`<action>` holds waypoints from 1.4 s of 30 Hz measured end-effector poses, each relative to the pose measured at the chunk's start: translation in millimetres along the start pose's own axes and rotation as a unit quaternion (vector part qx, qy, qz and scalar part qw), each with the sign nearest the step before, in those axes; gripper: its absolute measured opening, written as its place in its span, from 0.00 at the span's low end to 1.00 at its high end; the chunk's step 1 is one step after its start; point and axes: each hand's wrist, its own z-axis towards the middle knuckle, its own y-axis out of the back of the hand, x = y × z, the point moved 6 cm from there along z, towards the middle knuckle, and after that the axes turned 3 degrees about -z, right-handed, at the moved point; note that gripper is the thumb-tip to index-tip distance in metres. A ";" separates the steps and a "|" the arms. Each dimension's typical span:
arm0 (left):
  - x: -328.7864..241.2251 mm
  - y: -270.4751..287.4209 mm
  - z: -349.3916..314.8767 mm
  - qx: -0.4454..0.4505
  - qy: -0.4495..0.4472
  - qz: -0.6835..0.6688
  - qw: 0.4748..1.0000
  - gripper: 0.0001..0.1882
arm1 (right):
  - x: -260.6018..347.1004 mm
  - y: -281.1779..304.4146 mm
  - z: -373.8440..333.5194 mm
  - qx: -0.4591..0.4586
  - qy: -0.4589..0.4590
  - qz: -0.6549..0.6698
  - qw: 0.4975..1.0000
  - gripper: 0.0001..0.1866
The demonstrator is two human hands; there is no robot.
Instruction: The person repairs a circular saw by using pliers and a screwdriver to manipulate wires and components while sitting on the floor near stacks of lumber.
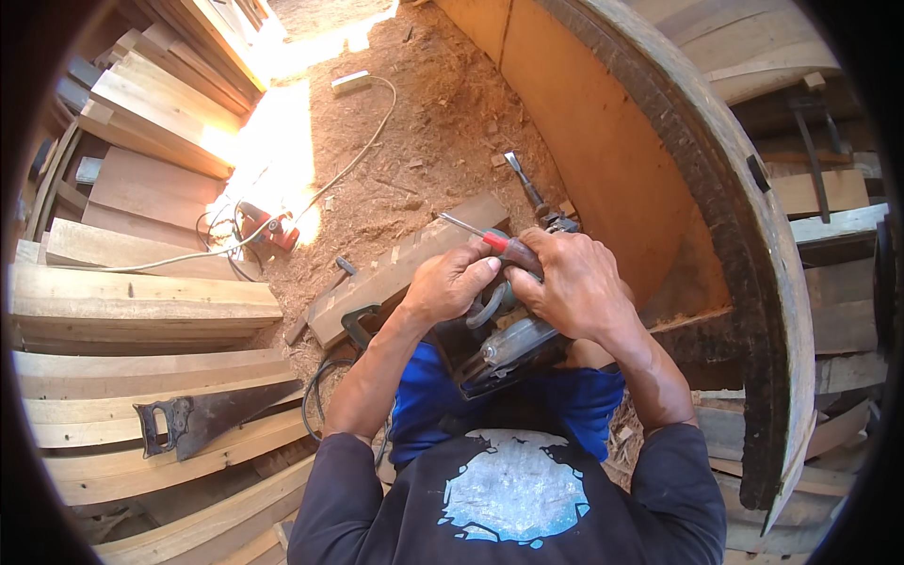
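A screwdriver (519, 253) with a red and brown handle is gripped in my right hand (579, 278), its metal shaft pointing up and to the left. Beside it my left hand (446, 285) is closed, thumb against the curled fingers; what it pinches is hidden. Below both hands a power saw (516, 345) with a grey metal guard and a greenish body rests at my lap. Just beyond my right hand lies a chisel-like tool (524, 181) with a flat bright tip. A notched wooden beam (400, 256) runs diagonally in front of me.
A hammer (331, 282) lies left of the beam. Further left are a red power tool (273, 229), a white extension socket (351, 83) with its cord, and a handsaw (212, 416) on stacked planks (141, 306). A large curved wooden panel (659, 188) stands at my right.
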 end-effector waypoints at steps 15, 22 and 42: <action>-54.0 0.0 -10.4 0.085 0.074 -0.090 0.990 0.22 | -14.3 51.9 -46.7 -0.026 0.017 0.115 0.993 0.19; -64.4 -0.7 9.3 0.158 0.065 0.036 0.985 0.22 | -11.9 80.1 -94.8 -0.049 0.050 0.118 0.991 0.18; -37.9 -2.8 18.9 0.069 0.114 -0.095 0.986 0.15 | -5.1 64.2 -88.3 -0.062 0.065 0.028 0.996 0.17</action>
